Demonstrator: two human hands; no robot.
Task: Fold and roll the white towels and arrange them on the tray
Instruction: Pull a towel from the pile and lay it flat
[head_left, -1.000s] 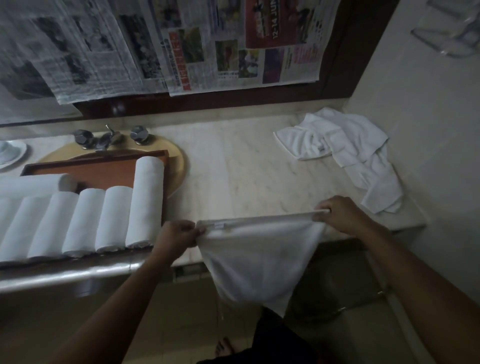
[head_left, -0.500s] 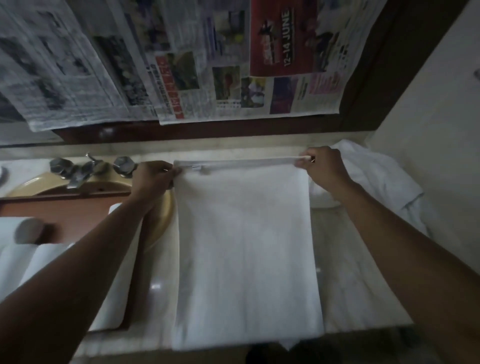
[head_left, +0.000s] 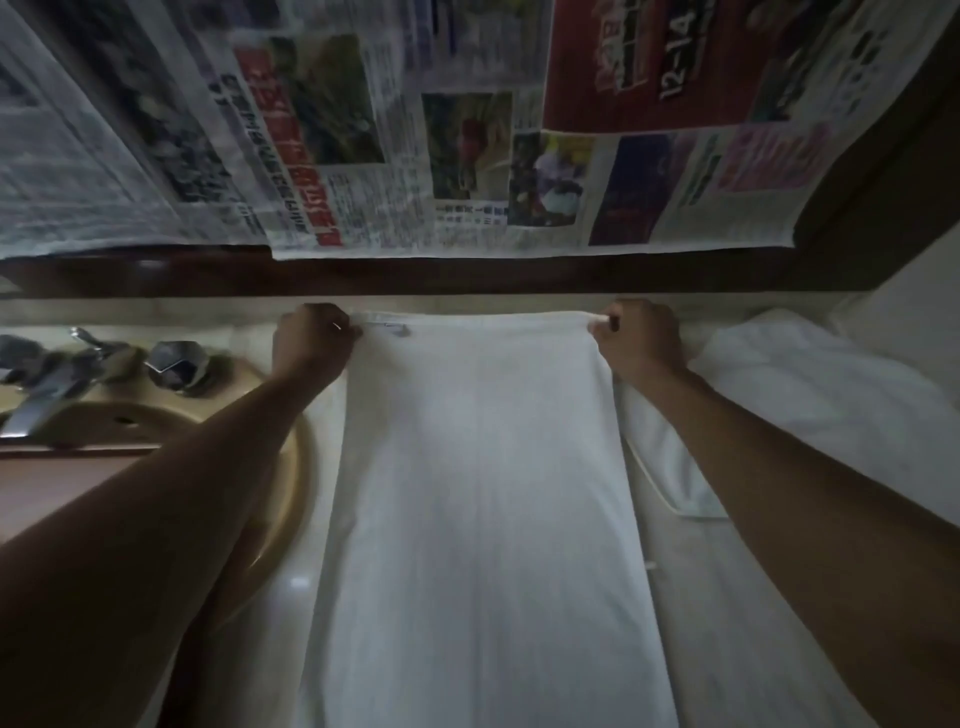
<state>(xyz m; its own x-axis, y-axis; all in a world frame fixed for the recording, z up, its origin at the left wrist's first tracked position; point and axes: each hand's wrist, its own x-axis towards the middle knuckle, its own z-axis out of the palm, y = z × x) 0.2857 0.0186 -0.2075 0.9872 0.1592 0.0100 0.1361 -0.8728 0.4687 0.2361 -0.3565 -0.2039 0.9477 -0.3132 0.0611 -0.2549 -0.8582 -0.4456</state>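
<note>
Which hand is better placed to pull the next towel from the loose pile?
Right hand, probably: it grips the spread towel right beside the pile; the left hand is by the sink.

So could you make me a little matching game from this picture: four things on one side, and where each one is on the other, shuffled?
Things:
1 towel
2 newspaper
3 tap
4 towel pile

Places:
A far left, over the sink
B spread flat on the counter, in the middle
C heaped at the far right
D hanging up at the back

Pairs: 1-B, 2-D, 3-A, 4-C
</note>
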